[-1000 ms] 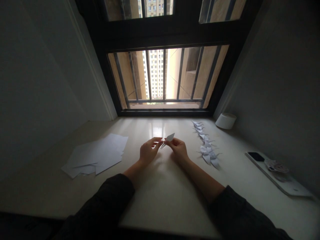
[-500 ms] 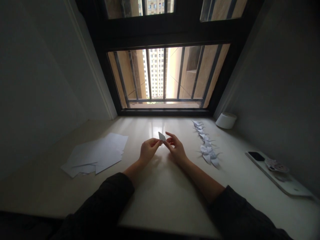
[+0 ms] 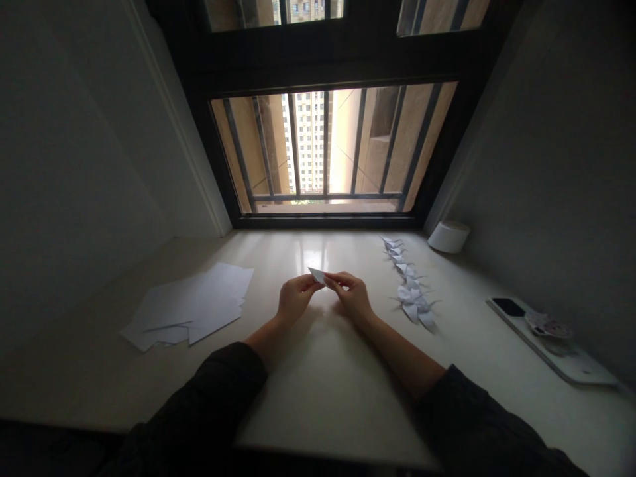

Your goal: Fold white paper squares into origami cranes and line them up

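Note:
Between my hands, a little above the white sill, is a small folded piece of white paper (image 3: 317, 274) with a pointed tip toward the upper left. My left hand (image 3: 297, 295) pinches its lower left edge between thumb and fingers. On the other side my right hand (image 3: 352, 294) is closed on the paper's right corner, index finger and thumb together. The fingers hide the lower part of the folds. To the right of my right hand stands a row of several folded paper cranes (image 3: 406, 271).
Loose white paper sheets (image 3: 199, 301) lie overlapping on the left of the sill (image 3: 318, 397). At the right are a phone (image 3: 551, 344) with a round grip on its back and a white cylindrical object (image 3: 448, 237) by the wall. A barred window (image 3: 325, 222) rises behind.
My right index finger has come down from its raised position onto the paper. The folded paper has tilted, its tip now leaning further left.

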A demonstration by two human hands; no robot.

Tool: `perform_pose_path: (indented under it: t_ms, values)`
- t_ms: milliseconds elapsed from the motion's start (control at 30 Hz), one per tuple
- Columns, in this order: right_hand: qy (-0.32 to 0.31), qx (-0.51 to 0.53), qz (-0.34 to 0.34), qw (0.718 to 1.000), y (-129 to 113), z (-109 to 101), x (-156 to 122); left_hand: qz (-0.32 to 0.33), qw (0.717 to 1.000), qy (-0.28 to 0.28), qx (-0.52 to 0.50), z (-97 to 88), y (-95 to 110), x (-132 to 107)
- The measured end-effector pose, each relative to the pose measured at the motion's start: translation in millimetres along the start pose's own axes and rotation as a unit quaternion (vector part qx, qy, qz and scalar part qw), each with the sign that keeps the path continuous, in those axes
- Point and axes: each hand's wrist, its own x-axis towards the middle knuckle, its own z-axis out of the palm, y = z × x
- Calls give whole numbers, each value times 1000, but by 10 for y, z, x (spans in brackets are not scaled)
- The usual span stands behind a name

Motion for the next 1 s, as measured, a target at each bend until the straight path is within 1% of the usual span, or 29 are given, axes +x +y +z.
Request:
perform_pose_path:
  t_ms: [67, 200, 333, 433, 600, 767, 867, 1000]
  values:
    - [5, -57, -45, 997, -23, -9, -17, 3, 1000, -2, -1, 2, -11, 3]
    - [18, -133, -119, 984, -75, -20, -46, 4, 999, -13, -37, 8, -39, 16]
    - [23, -219, -164, 962, -108, -29, -67, -7, 997, -27, -78, 15, -73, 27]
    - [18, -263, -186, 946, -121, -35, -75, -20, 995, -22, -93, 19, -94, 29]
    - [20, -308, -201, 930, -136, -41, -78, -39, 994, -17, -100, 20, -117, 37]
    - [28, -329, -199, 923, -159, -43, -86, -35, 995, -20, -95, 12, -112, 44]
    - [32, -332, -192, 923, -176, -38, -97, -33, 995, -16, -88, 9, -110, 44]
    - [33, -314, -174, 933, -196, -28, -109, -27, 996, -17, -84, 9, -123, 45]
